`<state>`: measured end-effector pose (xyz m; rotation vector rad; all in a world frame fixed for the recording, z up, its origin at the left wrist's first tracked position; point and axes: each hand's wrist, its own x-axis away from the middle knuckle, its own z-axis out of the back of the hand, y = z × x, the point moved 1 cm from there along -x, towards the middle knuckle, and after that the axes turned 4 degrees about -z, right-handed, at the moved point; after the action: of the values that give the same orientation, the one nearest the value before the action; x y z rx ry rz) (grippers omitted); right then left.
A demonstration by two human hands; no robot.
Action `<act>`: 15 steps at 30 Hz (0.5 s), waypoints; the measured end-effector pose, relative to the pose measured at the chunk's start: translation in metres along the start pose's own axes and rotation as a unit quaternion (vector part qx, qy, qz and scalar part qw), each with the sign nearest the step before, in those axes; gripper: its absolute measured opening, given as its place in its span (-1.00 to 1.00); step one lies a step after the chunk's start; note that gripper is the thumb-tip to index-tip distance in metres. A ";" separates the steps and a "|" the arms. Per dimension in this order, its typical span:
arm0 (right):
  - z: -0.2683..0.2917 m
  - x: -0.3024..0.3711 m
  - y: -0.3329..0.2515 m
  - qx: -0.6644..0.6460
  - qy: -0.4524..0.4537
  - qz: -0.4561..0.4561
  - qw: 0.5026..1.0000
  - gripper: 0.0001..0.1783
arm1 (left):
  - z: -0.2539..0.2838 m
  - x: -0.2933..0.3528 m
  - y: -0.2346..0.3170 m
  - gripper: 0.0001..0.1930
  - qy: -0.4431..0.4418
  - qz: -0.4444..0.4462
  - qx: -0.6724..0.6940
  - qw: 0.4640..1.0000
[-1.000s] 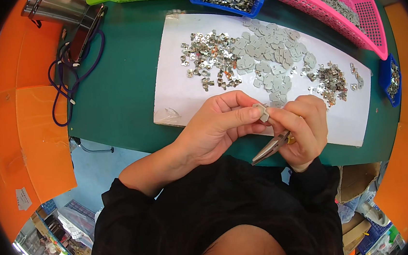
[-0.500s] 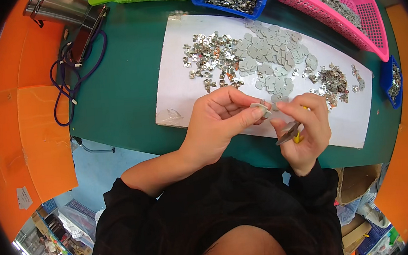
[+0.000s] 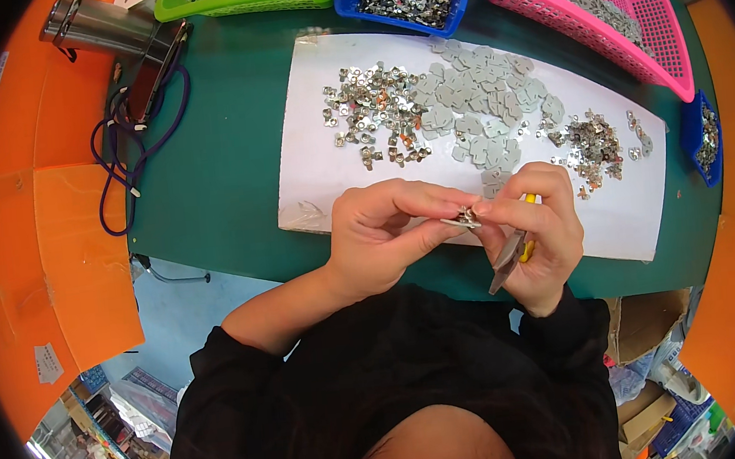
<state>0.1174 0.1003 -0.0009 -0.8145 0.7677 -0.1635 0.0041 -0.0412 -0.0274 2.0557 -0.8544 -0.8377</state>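
Observation:
Between the thumb and forefinger of my left hand (image 3: 368, 238) is a small light-grey plate (image 3: 461, 221), held nearly edge-on, with a small shiny metal piece at it. My right hand (image 3: 543, 236) meets it from the other side, fingertips at the metal piece. Tucked within that hand are pliers (image 3: 508, 263) with yellow handles, their dark metal jaws pointing down toward me. Beyond my hands, a white board (image 3: 301, 170) carries a pile of shiny metal clips (image 3: 374, 102), a heap of grey plates (image 3: 482, 88) and a pile of smaller metal pieces (image 3: 596, 144).
Along the far edge of the green table (image 3: 228, 137) stand a green basket (image 3: 256, 1), a blue tray (image 3: 348, 8) and a pink basket (image 3: 577, 32), all holding parts. A smaller blue tray (image 3: 694, 144) sits far right. At left lie a metal flask (image 3: 105, 25) and a dark cord (image 3: 185, 92).
My right hand has moved left and its fingertips now meet the plate in my left hand. The plate has tipped nearly edge-on, and the pliers have swung further down.

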 end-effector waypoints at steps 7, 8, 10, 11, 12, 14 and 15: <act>-0.005 0.009 -0.005 -0.153 -0.008 -0.122 0.981 -0.66 | 0.005 -0.002 0.005 -0.83 -0.072 -0.040 -0.113 0.990; -0.005 0.009 -0.005 -0.153 -0.007 -0.122 0.981 -0.66 | 0.005 -0.002 0.004 -0.84 -0.067 -0.045 -0.118 0.990; -0.006 0.010 -0.006 -0.201 -0.006 -0.164 0.966 -0.64 | 0.005 -0.003 0.003 -0.84 -0.062 -0.050 -0.125 0.989; -0.007 0.010 -0.005 -0.201 -0.006 -0.164 0.966 -0.64 | 0.006 -0.003 0.001 -0.81 -0.060 -0.061 -0.108 0.990; -0.007 0.008 -0.004 -0.159 0.003 -0.129 0.979 -0.65 | 0.006 -0.003 0.000 -0.77 -0.058 -0.073 -0.090 0.992; -0.006 0.006 -0.003 -0.116 0.011 -0.096 0.989 -0.65 | 0.001 0.001 0.001 -0.75 -0.026 -0.045 -0.086 0.995; -0.005 0.004 -0.005 -0.080 0.008 -0.068 0.994 -0.65 | -0.001 0.002 0.001 -0.72 0.006 -0.018 -0.083 0.996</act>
<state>0.1175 0.0924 -0.0017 -1.0196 0.7476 -0.2326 0.0056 -0.0428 -0.0261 1.9341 -0.7187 -0.8842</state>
